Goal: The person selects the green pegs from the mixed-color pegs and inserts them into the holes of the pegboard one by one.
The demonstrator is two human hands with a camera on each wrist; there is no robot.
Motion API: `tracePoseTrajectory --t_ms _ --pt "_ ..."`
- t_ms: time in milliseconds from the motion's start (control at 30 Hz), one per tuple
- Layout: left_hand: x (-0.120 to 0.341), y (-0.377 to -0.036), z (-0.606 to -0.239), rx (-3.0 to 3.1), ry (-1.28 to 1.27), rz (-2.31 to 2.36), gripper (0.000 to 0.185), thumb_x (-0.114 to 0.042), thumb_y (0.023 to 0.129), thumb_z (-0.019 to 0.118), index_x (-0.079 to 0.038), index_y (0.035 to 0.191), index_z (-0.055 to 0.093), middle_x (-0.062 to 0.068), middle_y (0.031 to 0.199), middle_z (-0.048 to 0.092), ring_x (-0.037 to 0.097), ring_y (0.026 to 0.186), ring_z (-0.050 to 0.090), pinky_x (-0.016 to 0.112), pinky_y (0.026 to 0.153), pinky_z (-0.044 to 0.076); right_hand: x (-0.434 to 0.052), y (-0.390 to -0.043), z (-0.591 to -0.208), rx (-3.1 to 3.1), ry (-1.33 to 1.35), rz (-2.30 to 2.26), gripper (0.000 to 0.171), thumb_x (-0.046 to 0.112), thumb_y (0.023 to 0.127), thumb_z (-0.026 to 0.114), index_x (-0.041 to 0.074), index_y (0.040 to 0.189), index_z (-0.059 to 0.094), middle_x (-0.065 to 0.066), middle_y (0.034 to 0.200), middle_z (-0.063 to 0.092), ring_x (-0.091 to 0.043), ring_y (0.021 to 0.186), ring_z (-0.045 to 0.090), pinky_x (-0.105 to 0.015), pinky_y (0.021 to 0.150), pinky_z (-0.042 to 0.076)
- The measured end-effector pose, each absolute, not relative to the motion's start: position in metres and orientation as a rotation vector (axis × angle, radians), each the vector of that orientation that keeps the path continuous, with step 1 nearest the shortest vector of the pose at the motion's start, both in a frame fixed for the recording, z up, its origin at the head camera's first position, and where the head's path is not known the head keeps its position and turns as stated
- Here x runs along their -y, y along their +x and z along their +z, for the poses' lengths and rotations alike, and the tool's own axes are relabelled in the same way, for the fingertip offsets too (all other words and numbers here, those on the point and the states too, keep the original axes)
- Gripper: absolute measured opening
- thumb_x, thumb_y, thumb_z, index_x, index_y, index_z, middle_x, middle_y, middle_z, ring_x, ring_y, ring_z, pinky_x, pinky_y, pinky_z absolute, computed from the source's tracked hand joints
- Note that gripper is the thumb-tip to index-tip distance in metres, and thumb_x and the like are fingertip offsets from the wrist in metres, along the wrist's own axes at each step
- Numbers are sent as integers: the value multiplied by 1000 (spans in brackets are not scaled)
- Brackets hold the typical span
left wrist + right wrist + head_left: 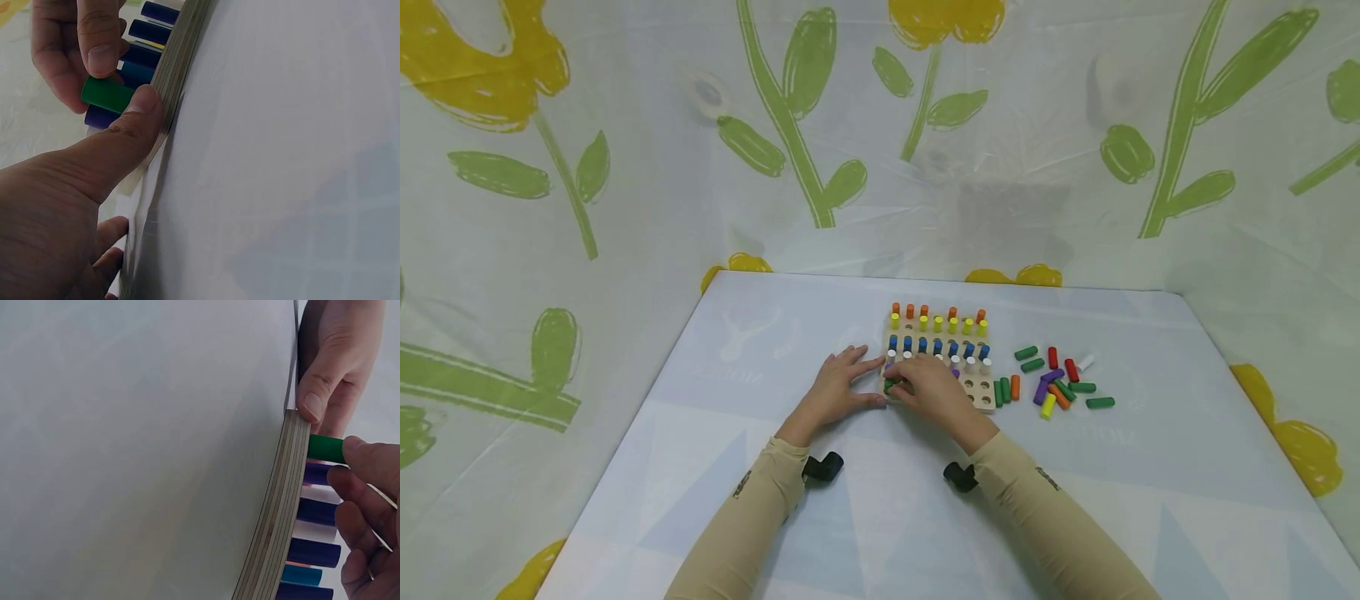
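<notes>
A wooden pegboard [977, 392] lies on the table with rows of orange, yellow, blue and white pegs standing in it, and purple pegs nearer the front. At its front left corner my right hand [936, 392] pinches a green peg [326, 447] between thumb and fingers. The green peg stands upright, its lower end right at the board's top. My left hand [831, 387] lies along the board's left side, fingers spread, with the thumb against the corner close to the green peg. Part of the purple row is hidden behind my right hand.
To the right of the board lie loose pegs: several green ones [1101, 402], red [1071, 370], purple [1041, 392], orange [1015, 387], yellow [1048, 406] and a white one [1086, 362]. Flower-patterned curtains [1030, 150] stand behind and beside the table [880, 517].
</notes>
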State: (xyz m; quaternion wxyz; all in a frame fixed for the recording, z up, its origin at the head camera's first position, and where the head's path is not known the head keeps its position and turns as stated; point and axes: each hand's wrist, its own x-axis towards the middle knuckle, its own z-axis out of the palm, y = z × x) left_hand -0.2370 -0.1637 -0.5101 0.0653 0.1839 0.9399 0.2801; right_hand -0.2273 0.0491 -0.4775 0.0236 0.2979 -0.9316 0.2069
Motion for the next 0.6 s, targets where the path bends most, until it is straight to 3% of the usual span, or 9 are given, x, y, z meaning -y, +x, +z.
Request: tracePoseTrajectory --t_ms 200,467,600 --pt "163 -237 -510 -2835 555 838 77 -51 85 78 -26 152 50 13 164 33 37 154 20 59 125 9 -53 -226 -478 2865 911 684 22 19 93 77 16 115 74 4 104 75 -18 101 65 -41 99 52" --pt "165 -237 -510 -2826 555 843 78 -51 85 78 -27 153 48 13 165 30 36 154 19 56 125 7 -59 -222 -474 2856 879 750 20 18 94 76 17 113 74 4 97 74 -16 94 65 -36 86 54" --pt "164 -237 -510 -2825 556 842 78 -50 85 78 -26 153 48 13 165 30 37 154 18 56 126 6 -64 -221 -474 2881 851 753 18 21 94 76 16 112 74 4 98 73 -16 96 64 -36 90 53"
